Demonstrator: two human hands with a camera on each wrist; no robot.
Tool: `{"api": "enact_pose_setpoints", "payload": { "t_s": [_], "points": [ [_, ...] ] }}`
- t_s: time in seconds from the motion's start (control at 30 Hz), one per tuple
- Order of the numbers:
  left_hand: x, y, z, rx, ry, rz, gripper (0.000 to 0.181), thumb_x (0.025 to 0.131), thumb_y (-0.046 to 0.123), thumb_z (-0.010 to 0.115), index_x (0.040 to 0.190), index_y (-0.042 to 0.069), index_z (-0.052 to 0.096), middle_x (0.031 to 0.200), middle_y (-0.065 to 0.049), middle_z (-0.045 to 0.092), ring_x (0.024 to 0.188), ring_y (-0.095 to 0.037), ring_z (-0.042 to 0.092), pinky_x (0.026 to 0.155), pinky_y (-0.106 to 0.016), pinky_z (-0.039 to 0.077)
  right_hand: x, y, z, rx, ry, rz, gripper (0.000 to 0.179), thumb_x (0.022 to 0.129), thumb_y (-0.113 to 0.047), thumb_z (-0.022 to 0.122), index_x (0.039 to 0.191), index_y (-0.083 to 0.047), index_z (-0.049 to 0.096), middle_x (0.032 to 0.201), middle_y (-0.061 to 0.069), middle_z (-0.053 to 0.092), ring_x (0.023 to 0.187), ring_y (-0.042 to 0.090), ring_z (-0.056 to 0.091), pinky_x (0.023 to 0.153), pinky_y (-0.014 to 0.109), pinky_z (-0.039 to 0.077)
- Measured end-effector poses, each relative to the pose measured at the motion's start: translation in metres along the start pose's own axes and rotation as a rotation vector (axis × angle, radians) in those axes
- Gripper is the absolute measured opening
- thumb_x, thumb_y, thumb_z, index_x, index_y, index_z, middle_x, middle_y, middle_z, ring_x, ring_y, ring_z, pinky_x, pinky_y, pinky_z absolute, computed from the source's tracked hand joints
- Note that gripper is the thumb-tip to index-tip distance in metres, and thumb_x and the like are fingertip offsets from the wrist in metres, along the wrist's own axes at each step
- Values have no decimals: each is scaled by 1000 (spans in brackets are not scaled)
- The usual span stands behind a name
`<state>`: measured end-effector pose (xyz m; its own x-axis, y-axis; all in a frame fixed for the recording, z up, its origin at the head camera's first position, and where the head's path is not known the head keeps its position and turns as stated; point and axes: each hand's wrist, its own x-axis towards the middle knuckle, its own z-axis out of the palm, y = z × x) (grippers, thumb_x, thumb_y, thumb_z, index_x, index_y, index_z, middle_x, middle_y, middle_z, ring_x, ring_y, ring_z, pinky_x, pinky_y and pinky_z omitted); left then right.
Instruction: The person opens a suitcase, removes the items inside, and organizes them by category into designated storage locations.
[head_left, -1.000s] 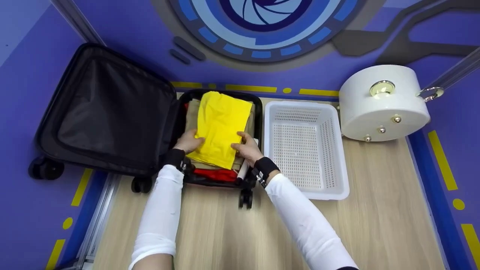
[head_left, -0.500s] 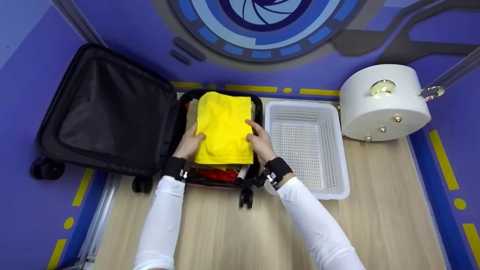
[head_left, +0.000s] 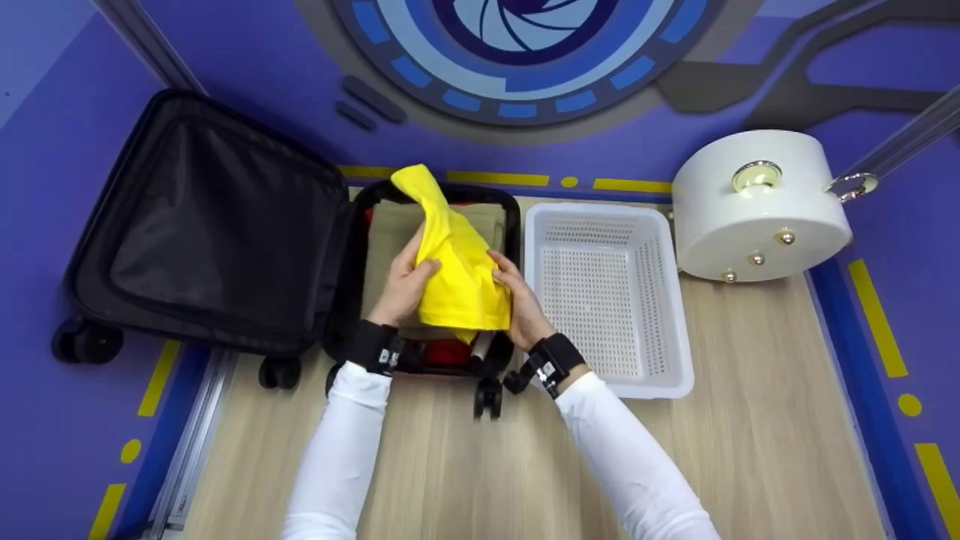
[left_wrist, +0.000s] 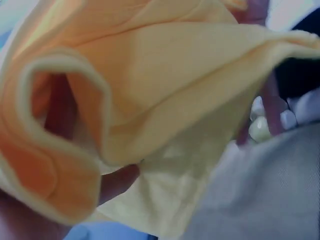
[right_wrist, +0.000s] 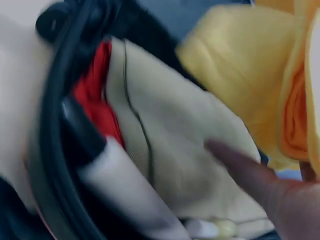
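Observation:
A folded yellow garment [head_left: 457,277] is held up over the open black suitcase [head_left: 512,225], its far corner bent upward. My left hand [head_left: 405,281] grips its left side, thumb on top. At its right edge my right hand [head_left: 517,292] holds it between thumb and fingers. In the left wrist view the hemmed layers of the garment [left_wrist: 165,80] sag open in loops. Below it in the suitcase lies folded beige clothing [head_left: 386,232], with red cloth [head_left: 448,352] near the front. In the right wrist view a white tube with a black cap [right_wrist: 130,185] lies along the suitcase wall.
The suitcase lid [head_left: 225,232] leans open on the left, against the purple wall. Right of the suitcase stands a white perforated basket [head_left: 679,337]. Beyond it a white rounded case with gold studs [head_left: 757,202] stands in the right corner. Suitcase wheels [head_left: 487,397] jut toward the front.
The yellow garment, earlier spread flat over the beige clothing, has been lifted and its far end twisted up to the left. My left hand has moved right with it, uncovering more beige clothing.

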<state>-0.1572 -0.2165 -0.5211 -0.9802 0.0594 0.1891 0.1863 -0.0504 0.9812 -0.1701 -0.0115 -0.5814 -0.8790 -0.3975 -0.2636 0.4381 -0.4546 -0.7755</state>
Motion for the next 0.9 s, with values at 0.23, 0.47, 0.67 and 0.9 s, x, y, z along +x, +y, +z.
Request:
{"api": "enact_pose_setpoints", "payload": {
  "t_s": [0.23, 0.47, 0.67, 0.9],
  "points": [
    [-2, 6, 19, -69, -32, 64, 70, 92, -2, 49, 157, -13, 24, 160, -34, 33, 114, -11, 57, 99, -25, 44, -14, -10, -8, 79, 31, -27, 61, 106, -7, 53, 162, -21, 32, 145, 11, 50, 111, 21, 63, 89, 32, 56],
    [1, 2, 56, 82, -70, 62, 70, 95, -1, 55, 157, -12, 26, 161, -31, 34, 132, -30, 52, 110, -31, 41, -38, -52, -42, -144, 214, -259, 76, 93, 13, 60, 158, -21, 41, 143, 19, 47, 69, 13, 61, 58, 27, 58],
    [0, -14, 96, 291, -196, -83, 78, 101, 7, 57, 162, -7, 12, 169, -26, 16, 155, -38, 24, 126, -41, 20, -64, -84, -88, -380, 326, -331, 77, 95, 15, 53, 159, -24, 43, 168, 4, 27, 58, 9, 53, 55, 24, 56],
    [-3, -43, 133, 561, -352, -71, 84, 101, -2, 52, 167, 7, 1, 160, -28, 38, 129, -41, 58, 108, -45, 48, -81, -90, -137, -638, 476, -234, 78, 95, 13, 49, 161, -29, 41, 171, 3, 26, 80, 2, 50, 55, 17, 47]
  ]
}}
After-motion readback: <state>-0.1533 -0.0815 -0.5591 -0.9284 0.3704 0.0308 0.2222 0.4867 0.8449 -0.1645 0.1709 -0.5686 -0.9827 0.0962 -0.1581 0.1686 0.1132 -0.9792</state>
